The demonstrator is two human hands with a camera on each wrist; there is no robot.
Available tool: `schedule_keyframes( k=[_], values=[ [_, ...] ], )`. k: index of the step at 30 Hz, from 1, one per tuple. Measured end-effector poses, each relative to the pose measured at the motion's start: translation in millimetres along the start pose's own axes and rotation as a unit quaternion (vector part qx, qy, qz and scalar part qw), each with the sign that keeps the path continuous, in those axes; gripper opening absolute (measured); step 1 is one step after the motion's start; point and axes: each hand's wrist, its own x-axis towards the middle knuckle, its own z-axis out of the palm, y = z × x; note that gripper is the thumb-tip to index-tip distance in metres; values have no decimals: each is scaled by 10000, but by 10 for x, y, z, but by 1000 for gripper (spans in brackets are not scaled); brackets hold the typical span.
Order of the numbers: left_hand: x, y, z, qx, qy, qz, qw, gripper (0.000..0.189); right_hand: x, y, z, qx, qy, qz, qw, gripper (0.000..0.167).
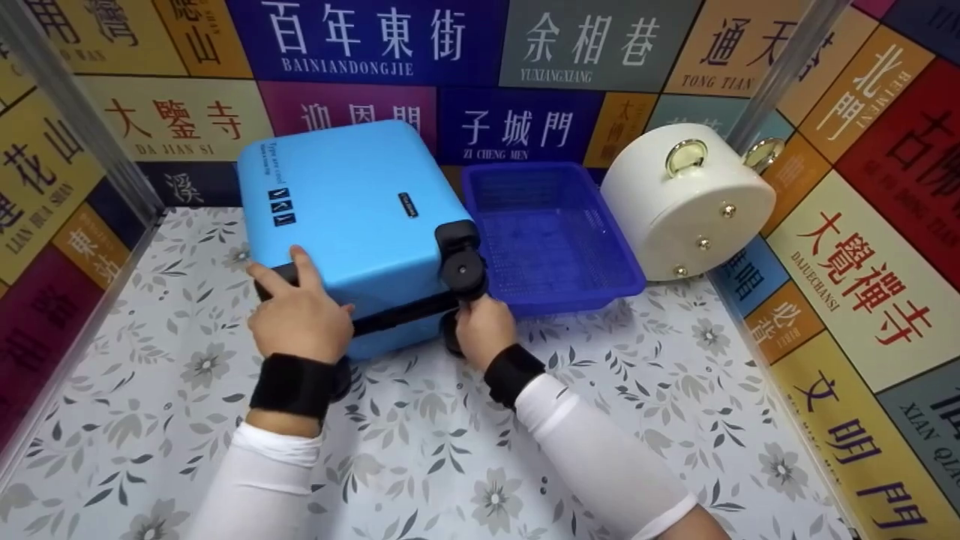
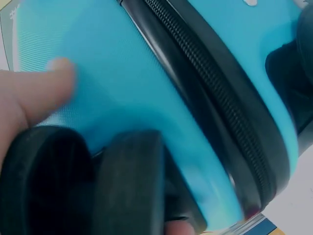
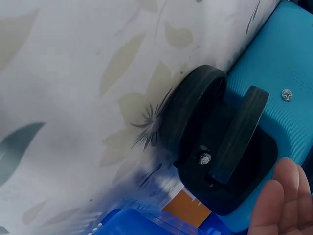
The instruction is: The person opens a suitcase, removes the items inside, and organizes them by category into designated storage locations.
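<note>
A small light-blue suitcase (image 1: 352,195) lies on its side on the table, its wheeled end facing me. My left hand (image 1: 300,319) grips its near left corner, fingers spread over the top shell. In the left wrist view the thumb (image 2: 39,93) lies against the ribbed blue end beside a black double wheel (image 2: 132,181). My right hand (image 1: 485,330) is at the near right corner, just below the upper wheel (image 1: 463,271). The right wrist view shows its fingers (image 3: 286,196) extended against the blue end, next to the lower wheel (image 3: 239,132).
A blue plastic basket (image 1: 626,285) stands right of the suitcase. Beyond it is a round cream case (image 1: 675,202) with gold rings and studs. Panels printed with Chinese place names (image 1: 375,37) enclose the flower-patterned table (image 1: 420,465) at the back and sides.
</note>
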Motion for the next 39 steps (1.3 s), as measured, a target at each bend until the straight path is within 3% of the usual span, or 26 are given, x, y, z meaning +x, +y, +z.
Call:
schedule_keyframes(
  k=[8,15,24,28,32,35,39],
  values=[
    [-227,88,15,-76,237,37,9997,102,136,-48,40,-164,93,36,9998,19],
    [-288,135,57,-56,457,17,9989,100,88,-45,81,-46,210,-96,9997,16],
    [-311,191,51,-145,403,-51,9991,92,71,-59,126,339,49,329,9989,18],
    [-382,204,-14,-75,321,216,9992,94,145,-61,124,466,-115,565,9972,20],
    [-329,14,-258,-279,-28,761,9967,83,205,-66,96,426,-162,720,9964,23],
    [-126,-272,-387,-603,60,1167,9913,70,227,-73,82,387,-166,710,9966,23],
    [200,-583,-241,-1184,246,1773,9767,77,215,-74,96,280,-203,675,9971,24]
  ],
)
